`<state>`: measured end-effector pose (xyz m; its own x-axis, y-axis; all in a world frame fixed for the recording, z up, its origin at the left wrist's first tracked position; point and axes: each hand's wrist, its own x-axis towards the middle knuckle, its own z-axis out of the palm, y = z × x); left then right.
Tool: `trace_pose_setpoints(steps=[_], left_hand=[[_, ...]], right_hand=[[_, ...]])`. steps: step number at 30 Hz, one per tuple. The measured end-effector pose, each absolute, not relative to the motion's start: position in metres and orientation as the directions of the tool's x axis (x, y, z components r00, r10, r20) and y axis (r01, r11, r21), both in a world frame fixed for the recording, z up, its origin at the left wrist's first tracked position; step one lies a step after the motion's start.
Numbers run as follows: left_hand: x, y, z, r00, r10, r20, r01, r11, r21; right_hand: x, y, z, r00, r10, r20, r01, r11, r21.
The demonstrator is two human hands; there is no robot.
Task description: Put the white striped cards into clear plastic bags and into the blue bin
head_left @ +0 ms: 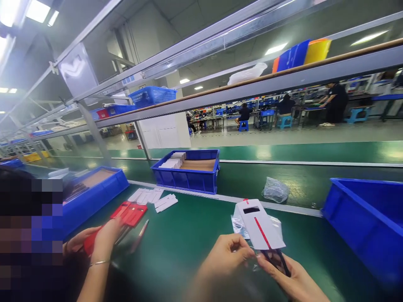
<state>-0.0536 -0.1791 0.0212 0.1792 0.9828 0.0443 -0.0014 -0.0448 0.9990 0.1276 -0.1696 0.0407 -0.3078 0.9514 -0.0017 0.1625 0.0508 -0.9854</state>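
My right hand point(291, 274) is closed around a black cable-like loop point(285, 265). Just beyond it is a flat white card sleeve point(255, 228) with a red stripe and a dark window, tilted over the green bench. Crinkled clear plastic point(239, 226) shows behind the sleeve on both sides. My left hand point(225, 253) is closed in a pinch at the sleeve's lower left corner. Shiny clear film lies near its fingertips, but what they grip is too small to make out.
A co-worker's hands point(105, 237) hold red pieces at left, beside white cards point(166, 202) and a pen-like tool point(141, 233). Blue bins stand at left, at back with white cards point(185, 184), and at right point(362, 222). A crumpled plastic bag point(275, 190) lies beyond the white bench strip.
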Motion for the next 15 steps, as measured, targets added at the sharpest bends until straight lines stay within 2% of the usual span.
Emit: trace_pose_setpoints(steps=[6,10,15], left_hand=[[-0.045,-0.178,0.021,0.220,0.975,0.043,-0.021,-0.039,0.999],[-0.040,-0.182,0.030,0.223,0.974,0.047,-0.094,-0.026,0.995],[-0.036,-0.185,0.037,0.213,0.977,0.021,-0.026,-0.016,1.000]], right_hand=[[0.140,-0.171,0.027,-0.291,0.953,0.087,0.123,0.127,-0.984],[0.146,-0.172,0.023,-0.385,0.922,0.031,0.143,0.093,-0.985],[0.151,-0.171,0.032,-0.494,0.869,0.030,0.065,0.071,-0.995]])
